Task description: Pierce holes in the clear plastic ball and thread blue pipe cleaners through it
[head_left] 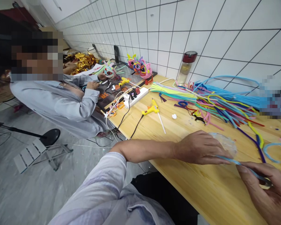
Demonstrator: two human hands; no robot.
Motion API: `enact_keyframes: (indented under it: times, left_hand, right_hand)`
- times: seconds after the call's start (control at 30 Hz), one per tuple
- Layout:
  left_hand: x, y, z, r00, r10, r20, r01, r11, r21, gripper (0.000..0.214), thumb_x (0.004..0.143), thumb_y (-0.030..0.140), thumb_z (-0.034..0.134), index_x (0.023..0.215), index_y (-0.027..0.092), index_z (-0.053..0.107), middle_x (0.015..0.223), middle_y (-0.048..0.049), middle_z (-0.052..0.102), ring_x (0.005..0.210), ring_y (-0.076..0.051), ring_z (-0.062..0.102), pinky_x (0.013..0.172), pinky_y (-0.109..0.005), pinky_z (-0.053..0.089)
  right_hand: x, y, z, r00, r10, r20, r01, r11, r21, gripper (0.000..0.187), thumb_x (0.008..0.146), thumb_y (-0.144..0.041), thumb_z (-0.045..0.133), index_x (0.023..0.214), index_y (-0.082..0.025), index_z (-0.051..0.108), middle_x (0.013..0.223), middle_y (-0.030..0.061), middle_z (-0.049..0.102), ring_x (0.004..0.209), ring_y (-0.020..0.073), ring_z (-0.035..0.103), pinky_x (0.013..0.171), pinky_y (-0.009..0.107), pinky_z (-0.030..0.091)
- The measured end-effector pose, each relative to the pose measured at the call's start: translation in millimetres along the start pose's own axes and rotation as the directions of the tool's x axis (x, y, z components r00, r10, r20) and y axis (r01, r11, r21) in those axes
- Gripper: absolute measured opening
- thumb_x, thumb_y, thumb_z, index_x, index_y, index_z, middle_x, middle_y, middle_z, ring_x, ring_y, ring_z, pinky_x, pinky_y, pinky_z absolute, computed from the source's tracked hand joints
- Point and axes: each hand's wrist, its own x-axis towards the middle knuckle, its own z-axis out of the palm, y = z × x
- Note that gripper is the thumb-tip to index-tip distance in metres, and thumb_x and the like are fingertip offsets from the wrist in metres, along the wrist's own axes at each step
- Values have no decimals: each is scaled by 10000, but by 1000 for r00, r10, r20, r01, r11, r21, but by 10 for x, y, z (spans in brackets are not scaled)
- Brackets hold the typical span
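Head view shows the left hand (201,148) lying flat over a clear plastic dome (224,144) at the lower right of the frame, fingers closed down on it and pinning one end of a light blue pipe cleaner (239,163). The right hand (269,187), at the bottom right corner, pinches the other end between thumb and fingertips. That stem stretches taut between the two hands, low over the wooden table (189,184). Pulling harder could, I judge, slide the dome out from under the palm or kink the wire. A yellow glue gun (152,110) lies mid-frame, well apart from both hands, its cord trailing off the edge; a snagged sleeve could drag it. A seated co-worker's hand (93,84) works at upper left.
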Motion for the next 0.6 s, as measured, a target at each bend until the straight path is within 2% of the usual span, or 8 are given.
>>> enact_keyframes:
  times: [0.1,0.23,0.4,0.5,0.6]
  left_hand:
    - [-2,10,6,1000,0,25,0,1000,7,372,1062,471,514,1139,230,786,1087,-47,794,1039,-145,723,971,-321,512]
    - [1,61,-81,997,10,83,-12,1000,19,378,1083,424,474,1167,225,784,1134,-54,793,1089,-147,724,989,-317,521]
    - [6,158,-221,979,27,201,-38,998,50,427,1120,307,363,1252,211,758,1269,-65,757,1240,-117,679,1096,-270,474]
    - [10,173,-229,979,31,202,-36,999,20,386,1112,292,409,1247,200,759,1284,-65,759,1277,-105,659,1113,-242,450]
    - [14,159,-204,981,54,186,-47,998,-43,376,1109,289,424,1251,174,753,1265,-64,769,1268,-103,663,1124,-243,439]
  right_hand:
    - [107,-120,-35,987,-162,-16,162,986,26,243,985,-433,609,950,-215,711,735,18,765,516,153,690,464,238,486]
    - [206,-181,-82,984,-171,48,168,984,56,266,989,-422,586,891,-210,713,720,11,772,446,139,669,409,233,474]
    - [196,-42,-79,968,-240,71,235,969,80,302,1003,-424,568,844,-223,728,687,1,764,497,154,702,456,250,499]
    - [145,58,-50,966,-248,76,241,966,89,272,991,-399,590,859,-235,763,714,-4,778,554,165,729,490,252,511]
    - [129,96,-35,980,-182,80,173,979,105,270,976,-400,605,844,-249,786,743,-2,794,611,177,753,542,256,531]
